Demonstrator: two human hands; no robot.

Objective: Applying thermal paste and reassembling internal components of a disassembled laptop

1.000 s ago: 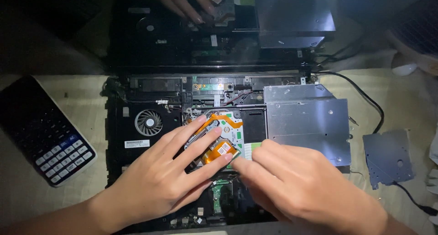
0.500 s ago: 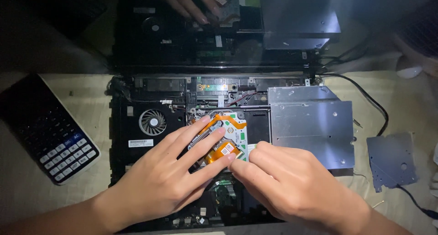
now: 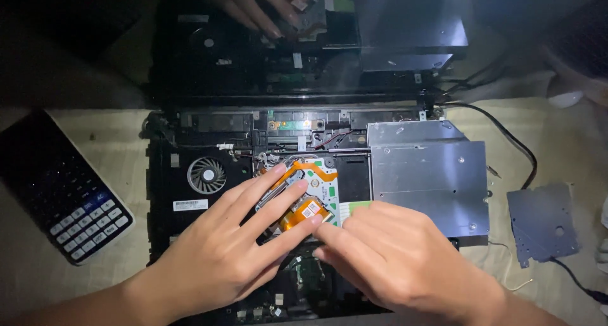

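Both my hands have barely shifted over the last second, though the view has crept so the open laptop chassis [image 3: 190, 237] sits a little lower, and the small drive with its orange flex ribbon [image 3: 303, 193] still lies in the middle bay between the cooling fan [image 3: 207, 175] and the silver optical drive [image 3: 427, 174]. My left hand [image 3: 221, 256] rests with fingers [image 3: 272, 202] spread flat on its top, while my right hand [image 3: 399, 262] presses curled fingers against its lower right corner, gripping nothing that I can see. It looks light and rigid, but the ribbon and circuit face seem fragile, so I judge the bare metal side edges the safest hold.
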